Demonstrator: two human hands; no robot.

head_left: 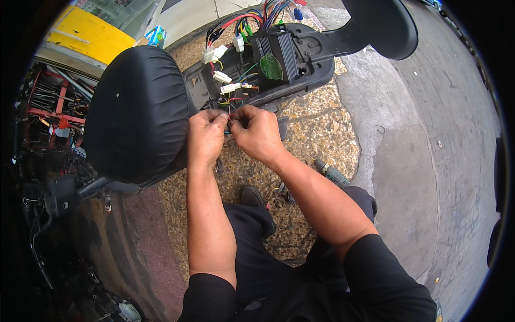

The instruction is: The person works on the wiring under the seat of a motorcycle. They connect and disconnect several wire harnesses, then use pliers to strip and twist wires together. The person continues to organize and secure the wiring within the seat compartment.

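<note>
My left hand (206, 137) and my right hand (257, 133) meet at the near edge of a black scooter footboard (316, 72). Both are closed, thumb and fingertips pinching thin wires (230, 114) between them; a reddish strand shows there, but the exact ends are hidden by my fingers. Just beyond lie white plug connectors (230, 88) with coloured leads. A finned black controller box (279, 53) with a green label sits farther right on the footboard. From its far side rises a bundle of coloured wires (263, 19).
To the left a padded black seat (137, 112) stands close to my left hand. A green-and-black power drill (330, 172) lies on the ground by my right forearm. Red racks of tools (53, 99) are at far left, below a yellow panel (88, 29). A black fender (383, 29) juts out at upper right.
</note>
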